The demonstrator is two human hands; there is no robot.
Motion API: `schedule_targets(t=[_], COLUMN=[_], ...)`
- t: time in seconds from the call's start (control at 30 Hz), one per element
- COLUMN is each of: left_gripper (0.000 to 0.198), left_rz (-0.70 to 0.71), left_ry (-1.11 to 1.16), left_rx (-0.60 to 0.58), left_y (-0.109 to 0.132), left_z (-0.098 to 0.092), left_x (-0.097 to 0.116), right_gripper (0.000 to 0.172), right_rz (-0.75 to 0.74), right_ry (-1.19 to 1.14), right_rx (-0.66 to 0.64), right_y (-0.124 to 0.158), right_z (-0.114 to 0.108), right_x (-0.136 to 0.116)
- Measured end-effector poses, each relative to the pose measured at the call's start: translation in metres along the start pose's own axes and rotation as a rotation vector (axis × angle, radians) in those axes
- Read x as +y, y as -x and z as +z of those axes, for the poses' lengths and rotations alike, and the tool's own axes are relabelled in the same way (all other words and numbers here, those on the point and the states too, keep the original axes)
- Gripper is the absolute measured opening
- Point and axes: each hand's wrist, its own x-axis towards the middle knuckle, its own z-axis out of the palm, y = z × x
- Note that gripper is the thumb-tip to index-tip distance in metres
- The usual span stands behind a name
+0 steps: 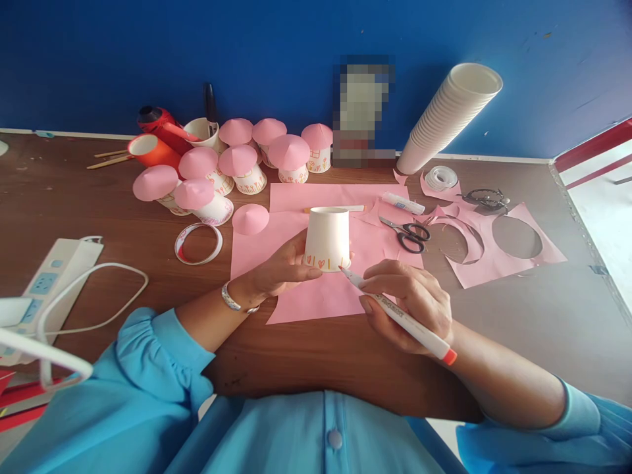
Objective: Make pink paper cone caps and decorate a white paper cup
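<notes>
A white paper cup [327, 234] stands upside down in my left hand [288, 265], whose thumb presses its lower front and whose other fingers are mostly hidden behind it. Small red and yellow marks run along the cup's wide rim. My right hand [412, 304] grips a white marker [407, 322] with an orange-red end, its tip at the rim's lower right. Pink paper sheets [316, 299] lie beneath the cup. Behind it another marker [353, 209] rests on the paper.
Several decorated cups with pink cone tops [237, 160] stand at the back left. Scissors [412, 235], cut pink paper [526, 243] and a tall cup stack [447, 122] are to the right. A tape roll [198, 243] and a power strip [49, 280] lie left.
</notes>
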Motion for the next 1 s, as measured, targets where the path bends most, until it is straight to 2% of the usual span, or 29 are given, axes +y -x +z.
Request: schedule_targets(t=[0.6,1.0], left_gripper=[0.056,0.062], left_rz=[0.034,0.009], left_ry=[-0.038,-0.042], left_rx=[-0.034,-0.001], left_y=[-0.0007,0.0], left_z=[-0.0043,-0.0074], left_x=[-0.0034,-0.0081], right_gripper=[0.019,0.016], right_rz=[-0.008,-0.005], right_ry=[-0.012,-0.011], right_rx=[-0.017,-0.031], right_y=[-0.0006,-0.0007], right_z=[-0.0006,-0.0003], right_x=[-0.0007,-0.001])
